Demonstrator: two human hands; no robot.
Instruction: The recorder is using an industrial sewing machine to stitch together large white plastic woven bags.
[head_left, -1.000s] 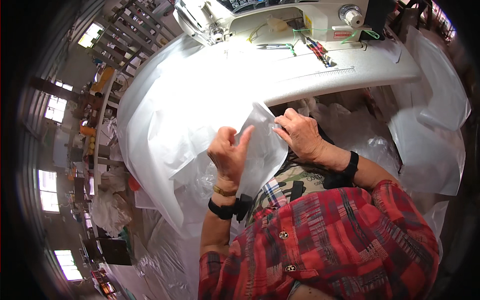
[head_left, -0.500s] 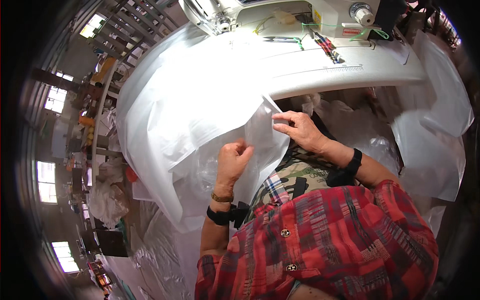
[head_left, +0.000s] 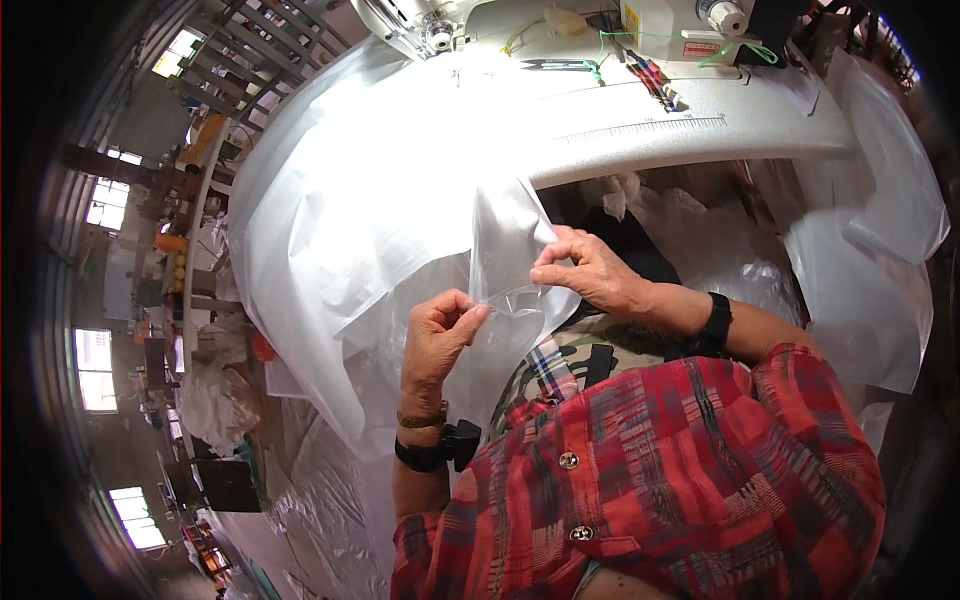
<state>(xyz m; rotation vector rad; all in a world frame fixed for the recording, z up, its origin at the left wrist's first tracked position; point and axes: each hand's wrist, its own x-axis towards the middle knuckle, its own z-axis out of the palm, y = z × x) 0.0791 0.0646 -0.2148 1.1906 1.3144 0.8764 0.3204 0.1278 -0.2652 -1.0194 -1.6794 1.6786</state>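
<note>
Sewing machine beyond both hands' clear film (white sheet underneath)

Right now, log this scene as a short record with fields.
Left hand: pinches the lower edge of a clear plastic sheet
Right hand: pinches the same sheet higher up
Table: white sewing table, white fabric draped over its front edge
Machine: sewing machine at the far side
Clothing: red plaid shirt, black wristbands
</note>
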